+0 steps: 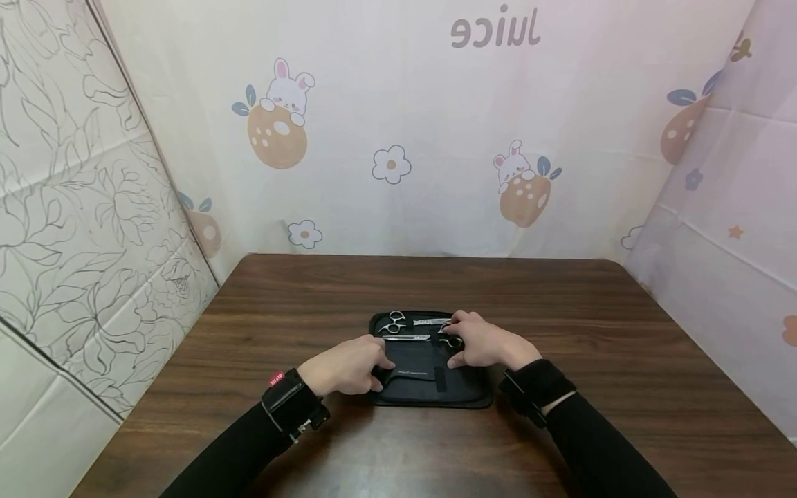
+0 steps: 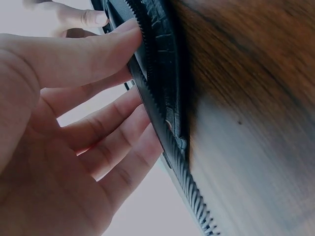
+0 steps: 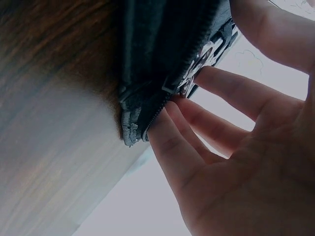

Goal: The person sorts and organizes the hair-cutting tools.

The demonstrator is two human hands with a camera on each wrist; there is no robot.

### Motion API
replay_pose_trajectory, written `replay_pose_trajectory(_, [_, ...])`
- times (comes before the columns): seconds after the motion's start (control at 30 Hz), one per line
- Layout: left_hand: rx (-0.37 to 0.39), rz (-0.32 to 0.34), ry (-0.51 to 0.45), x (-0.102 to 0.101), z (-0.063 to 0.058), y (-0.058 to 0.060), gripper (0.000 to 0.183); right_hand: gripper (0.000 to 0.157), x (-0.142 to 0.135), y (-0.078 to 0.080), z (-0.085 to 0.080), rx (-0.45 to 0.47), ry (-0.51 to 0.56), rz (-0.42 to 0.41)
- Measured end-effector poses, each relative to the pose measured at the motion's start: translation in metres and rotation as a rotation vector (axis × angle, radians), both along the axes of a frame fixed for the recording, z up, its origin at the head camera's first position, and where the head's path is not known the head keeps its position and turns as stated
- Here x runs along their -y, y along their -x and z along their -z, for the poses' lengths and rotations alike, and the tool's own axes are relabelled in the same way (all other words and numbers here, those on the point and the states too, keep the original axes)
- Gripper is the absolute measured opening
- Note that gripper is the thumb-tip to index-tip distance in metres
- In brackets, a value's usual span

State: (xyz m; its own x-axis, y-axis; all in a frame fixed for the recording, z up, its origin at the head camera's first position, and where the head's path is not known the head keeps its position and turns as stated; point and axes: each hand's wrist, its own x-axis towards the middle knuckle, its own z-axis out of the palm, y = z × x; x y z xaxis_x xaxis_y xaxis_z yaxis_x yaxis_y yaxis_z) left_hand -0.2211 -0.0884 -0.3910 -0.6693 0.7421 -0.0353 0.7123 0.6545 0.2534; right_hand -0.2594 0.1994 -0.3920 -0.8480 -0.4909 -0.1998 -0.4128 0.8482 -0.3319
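A black zip case (image 1: 457,394) lies open on the table. Two silver scissors are fixed in its upper part: the back scissors (image 1: 394,322) have their finger rings on the left, the front scissors (image 1: 405,338) on the right. Below them a flat dark tool (image 1: 414,374) with small pale print, possibly a comb, sits by a short black strap (image 1: 440,379). My left hand (image 1: 351,364) touches the case's left side, thumb and index spread around the dark tool's left end. My right hand (image 1: 488,342) reaches over the right side, fingertips at the front scissors' rings, thumb lower and apart.
The brown wooden table (image 1: 299,297) extends around the case. Behind it hangs a pale curtain (image 1: 349,207) with rabbit and fruit prints, and a flower-line panel (image 1: 93,207) stands at the left. In the left wrist view, the zipper edge (image 2: 165,123) runs past the fingertips.
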Motion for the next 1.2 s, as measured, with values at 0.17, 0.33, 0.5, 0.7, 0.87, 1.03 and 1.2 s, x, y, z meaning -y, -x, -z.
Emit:
replay_pose_trajectory(0.17, [-0.004,0.011,-0.009,-0.002,0.001,0.000,0.038,0.061,0.001,0.000,0.000,-0.002,-0.004,-0.002])
replay_pose_trajectory(0.33, [0.007,0.008,0.001,-0.003,0.002,-0.001,0.038,0.061,0.001,0.001,0.000,-0.004,-0.017,-0.001])
replay_pose_trajectory(0.5, [0.006,0.008,0.005,-0.005,0.003,-0.002,0.038,0.061,0.002,0.001,0.001,-0.004,-0.020,0.002])
replay_pose_trajectory(0.7, [0.010,0.004,0.018,-0.009,0.001,-0.003,0.038,0.061,0.002,0.000,0.001,-0.007,-0.023,0.002])
replay_pose_trajectory(0.87, [0.004,-0.008,0.036,-0.012,0.001,-0.004,0.038,0.061,0.002,0.000,0.001,-0.009,-0.024,-0.001])
replay_pose_trajectory(1.03, [0.017,-0.016,0.035,-0.013,0.002,-0.005,0.038,0.061,0.002,0.000,0.001,-0.011,-0.029,-0.003])
replay_pose_trajectory(1.2, [0.012,-0.021,0.035,-0.013,0.003,-0.005,0.039,0.061,0.002,0.000,0.000,-0.010,-0.032,0.003])
